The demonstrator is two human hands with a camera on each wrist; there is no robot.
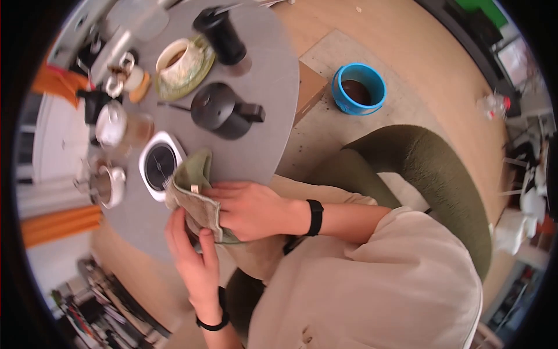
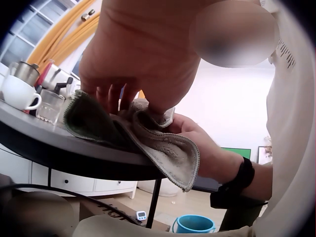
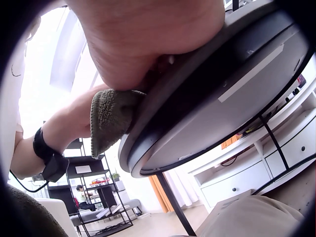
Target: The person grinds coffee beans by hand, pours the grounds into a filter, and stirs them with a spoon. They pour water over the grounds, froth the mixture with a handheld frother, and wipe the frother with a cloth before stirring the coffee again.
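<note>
A green and beige cloth (image 1: 200, 203) lies bunched between both hands at the near edge of the round grey table. The left hand (image 1: 195, 259) grips its lower side, fingers curled round it with the thumb on top. From the other side the right hand (image 1: 250, 210) holds the cloth, its fingertips partly hidden in the folds. In the left wrist view the cloth (image 2: 160, 148) hangs in folds beneath the left hand (image 2: 140, 64). A green corner of the cloth (image 3: 113, 118) droops past the table edge in the right wrist view, below the right hand (image 3: 148, 39).
Just beyond the cloth is a white scale (image 1: 160, 166) with a dark round top. A black kettle (image 1: 218, 110), a black grinder (image 1: 224, 38), a cup on a green saucer (image 1: 174, 61) and glassware (image 1: 113, 125) stand farther back. On the floor is a blue bucket (image 1: 358, 89) with dark liquid.
</note>
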